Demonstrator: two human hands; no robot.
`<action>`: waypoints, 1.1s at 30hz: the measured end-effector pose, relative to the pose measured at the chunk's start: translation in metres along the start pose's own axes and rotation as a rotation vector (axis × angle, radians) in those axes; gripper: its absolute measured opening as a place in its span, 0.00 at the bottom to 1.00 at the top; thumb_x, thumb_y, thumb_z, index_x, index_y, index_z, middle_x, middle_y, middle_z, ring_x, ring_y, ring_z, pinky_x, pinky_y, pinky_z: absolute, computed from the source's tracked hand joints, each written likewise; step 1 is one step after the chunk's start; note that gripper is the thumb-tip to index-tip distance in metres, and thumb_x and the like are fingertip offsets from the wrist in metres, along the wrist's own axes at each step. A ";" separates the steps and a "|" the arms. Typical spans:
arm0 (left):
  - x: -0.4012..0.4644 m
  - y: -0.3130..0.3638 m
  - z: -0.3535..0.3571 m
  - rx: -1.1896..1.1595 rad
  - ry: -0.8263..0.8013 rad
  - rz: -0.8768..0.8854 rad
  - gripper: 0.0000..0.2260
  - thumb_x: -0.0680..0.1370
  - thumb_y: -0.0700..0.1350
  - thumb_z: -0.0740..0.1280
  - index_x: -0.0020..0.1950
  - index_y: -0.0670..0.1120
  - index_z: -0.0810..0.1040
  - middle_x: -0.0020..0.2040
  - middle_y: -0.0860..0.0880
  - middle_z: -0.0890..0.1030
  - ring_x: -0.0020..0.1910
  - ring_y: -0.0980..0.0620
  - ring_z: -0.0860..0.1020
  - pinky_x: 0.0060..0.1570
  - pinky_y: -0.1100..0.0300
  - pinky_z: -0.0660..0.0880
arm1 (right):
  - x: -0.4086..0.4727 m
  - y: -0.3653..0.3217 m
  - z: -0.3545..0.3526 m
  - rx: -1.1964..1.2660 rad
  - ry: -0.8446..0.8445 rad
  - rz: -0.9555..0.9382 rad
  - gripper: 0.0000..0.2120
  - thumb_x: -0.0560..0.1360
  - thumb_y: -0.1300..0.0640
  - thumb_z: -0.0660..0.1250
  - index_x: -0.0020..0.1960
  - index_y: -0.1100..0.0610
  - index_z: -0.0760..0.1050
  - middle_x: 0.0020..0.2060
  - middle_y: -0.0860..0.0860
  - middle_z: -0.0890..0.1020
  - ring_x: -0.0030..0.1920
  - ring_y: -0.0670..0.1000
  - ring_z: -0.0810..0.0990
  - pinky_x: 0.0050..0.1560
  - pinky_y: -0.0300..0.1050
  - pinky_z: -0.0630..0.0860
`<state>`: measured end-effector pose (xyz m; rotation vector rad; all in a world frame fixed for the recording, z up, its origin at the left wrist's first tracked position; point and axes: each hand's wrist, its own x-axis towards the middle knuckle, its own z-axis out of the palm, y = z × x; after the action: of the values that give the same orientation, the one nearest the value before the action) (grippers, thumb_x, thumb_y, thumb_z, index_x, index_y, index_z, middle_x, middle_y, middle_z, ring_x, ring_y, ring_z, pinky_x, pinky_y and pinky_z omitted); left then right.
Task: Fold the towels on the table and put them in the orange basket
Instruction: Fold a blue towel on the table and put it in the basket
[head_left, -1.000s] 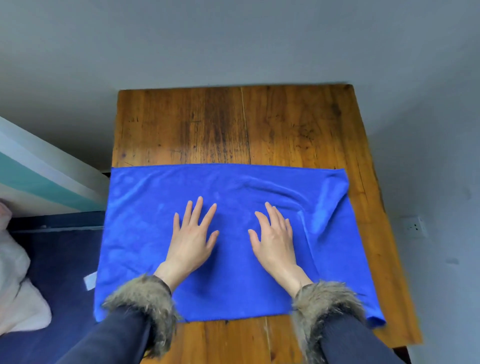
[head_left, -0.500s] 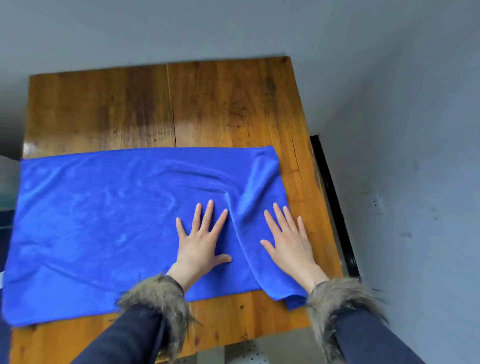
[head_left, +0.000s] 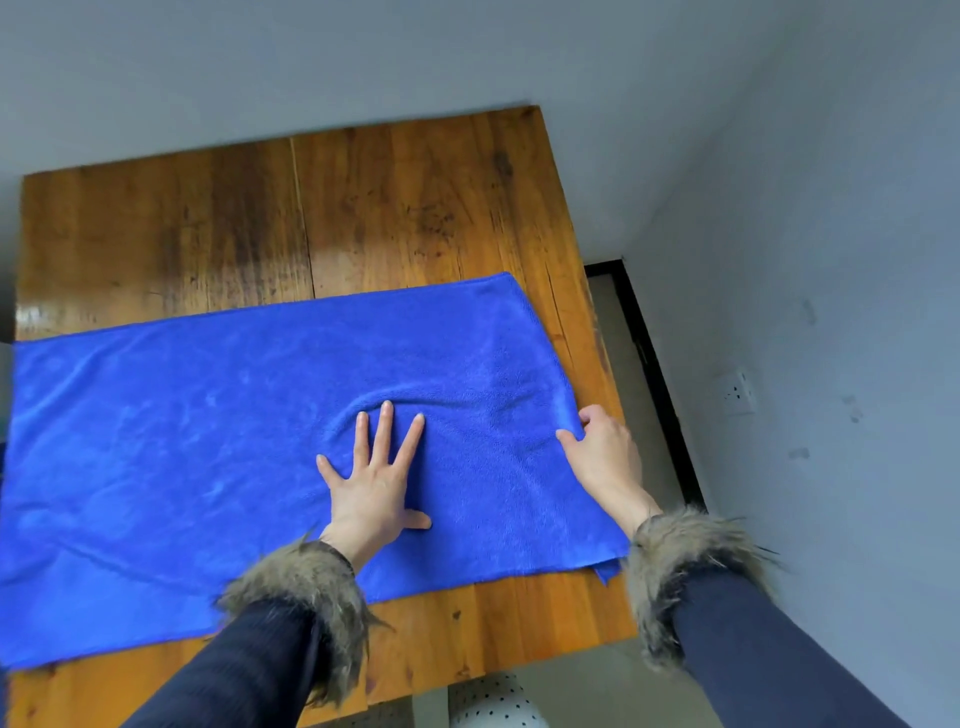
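A blue towel (head_left: 208, 441) lies spread flat across the near half of the wooden table (head_left: 363, 208), its left end running out of view. My left hand (head_left: 376, 478) presses flat on the towel's right-centre with fingers spread; a small ridge curves around the fingertips. My right hand (head_left: 602, 452) is at the towel's right edge near the table's right side, thumb on top and fingers curled around the hem. No orange basket is in view.
A grey wall stands close on the right with a socket (head_left: 737, 392). A narrow floor gap with a dark skirting strip (head_left: 649, 364) separates it from the table. A white dotted object (head_left: 493, 701) shows below the table's front edge.
The raised fold near the towel's right end has flattened. My right hand went from lying flat to the right edge, where it curled around the hem. My left hand stays flat.
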<state>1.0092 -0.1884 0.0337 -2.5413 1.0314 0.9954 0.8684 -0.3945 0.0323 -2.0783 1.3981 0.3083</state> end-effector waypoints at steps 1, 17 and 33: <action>0.000 0.001 0.000 0.001 -0.001 -0.004 0.55 0.67 0.62 0.72 0.72 0.58 0.29 0.73 0.50 0.27 0.74 0.44 0.32 0.64 0.28 0.53 | 0.000 -0.002 -0.001 -0.012 -0.003 0.020 0.12 0.76 0.52 0.63 0.57 0.58 0.73 0.54 0.55 0.78 0.54 0.58 0.76 0.49 0.47 0.72; -0.012 0.016 -0.006 -0.500 0.481 -0.005 0.14 0.78 0.39 0.63 0.63 0.44 0.74 0.68 0.46 0.70 0.72 0.45 0.62 0.69 0.42 0.57 | -0.010 -0.047 -0.003 0.234 0.029 -0.330 0.07 0.77 0.60 0.60 0.47 0.60 0.77 0.43 0.55 0.82 0.45 0.56 0.78 0.47 0.47 0.70; 0.010 0.045 0.000 -0.255 0.237 0.165 0.24 0.82 0.53 0.51 0.77 0.51 0.51 0.78 0.53 0.46 0.77 0.50 0.43 0.73 0.45 0.46 | 0.082 -0.056 -0.038 0.254 0.203 0.047 0.09 0.78 0.58 0.57 0.54 0.62 0.71 0.53 0.61 0.78 0.54 0.61 0.76 0.44 0.44 0.65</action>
<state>0.9840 -0.2262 0.0286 -2.8757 1.2698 0.9355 0.9474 -0.4655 0.0406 -1.9098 1.5195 -0.0623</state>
